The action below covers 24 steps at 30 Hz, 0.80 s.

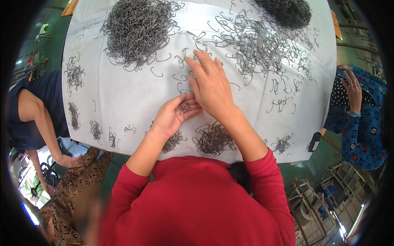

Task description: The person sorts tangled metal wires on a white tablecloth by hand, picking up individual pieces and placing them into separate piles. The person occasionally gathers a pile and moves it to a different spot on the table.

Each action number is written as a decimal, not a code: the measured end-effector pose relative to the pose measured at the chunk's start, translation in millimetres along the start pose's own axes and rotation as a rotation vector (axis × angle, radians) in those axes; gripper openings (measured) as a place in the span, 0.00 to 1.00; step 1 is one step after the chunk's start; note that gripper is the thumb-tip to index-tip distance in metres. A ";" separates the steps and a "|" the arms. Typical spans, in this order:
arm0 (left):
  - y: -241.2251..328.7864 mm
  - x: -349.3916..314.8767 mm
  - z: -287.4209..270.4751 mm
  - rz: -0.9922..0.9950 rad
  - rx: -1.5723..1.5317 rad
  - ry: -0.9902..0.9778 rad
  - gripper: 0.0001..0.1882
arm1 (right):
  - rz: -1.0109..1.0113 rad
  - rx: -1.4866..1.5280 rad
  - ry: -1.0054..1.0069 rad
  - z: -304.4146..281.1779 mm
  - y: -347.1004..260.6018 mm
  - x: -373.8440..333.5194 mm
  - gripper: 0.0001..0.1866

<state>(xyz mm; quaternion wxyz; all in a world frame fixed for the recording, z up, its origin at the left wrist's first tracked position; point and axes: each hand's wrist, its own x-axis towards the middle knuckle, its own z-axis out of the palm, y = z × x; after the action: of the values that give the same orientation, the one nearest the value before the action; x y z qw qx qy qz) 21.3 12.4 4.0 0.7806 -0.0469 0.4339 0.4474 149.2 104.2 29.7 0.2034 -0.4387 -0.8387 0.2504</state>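
My left hand (pixel 173 115) is cupped palm up above the cloth, with several small dark metal hooks (pixel 184 107) lying in its palm and fingers. Just right of it, my right hand (pixel 211 84) reaches palm down over the white cloth, its fingers stretched out and apart. The base of that hand overlaps my left fingertips. Loose hooks (pixel 180 61) are scattered around my right fingertips; whether any touch them is hidden. Close to my body, two small heaps of hooks (pixel 214 140) sit on the cloth, one partly behind my left forearm.
A large heap of hooks (pixel 138 30) stands at the far left, a loose spread (pixel 262 47) and a dense dark heap (pixel 289 14) at the far right. Small clusters (pixel 74 76) line the left edge. A black device (pixel 314 142) lies at the right corner. People sit on both sides.
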 end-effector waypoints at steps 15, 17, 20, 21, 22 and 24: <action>32.5 -12.0 -10.2 0.145 0.006 0.070 0.22 | 0.183 -0.069 0.120 -17.4 37.2 5.3 0.05; 35.8 -16.1 -16.0 0.163 -0.003 0.087 0.22 | 0.171 -0.058 0.089 -14.8 36.3 21.1 0.04; 41.0 -22.0 -28.0 0.192 -0.029 0.124 0.22 | 0.169 -0.060 0.065 -11.0 34.4 38.7 0.04; 42.7 -23.6 -32.3 0.207 -0.033 0.138 0.22 | 0.172 -0.064 0.062 -10.4 33.1 42.1 0.03; 43.8 -24.3 -37.1 0.219 -0.038 0.148 0.22 | 0.189 -0.085 0.066 -11.2 32.1 43.8 0.03; 45.6 -24.7 -46.0 0.238 -0.058 0.133 0.22 | 0.225 -0.127 0.076 -15.1 32.3 46.2 0.04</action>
<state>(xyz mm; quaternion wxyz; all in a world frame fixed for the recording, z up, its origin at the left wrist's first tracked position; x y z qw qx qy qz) -47.2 2.0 7.6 0.6900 -0.0472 0.4740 0.5450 153.6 162.3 27.9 0.1777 -0.5512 -0.7900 0.2011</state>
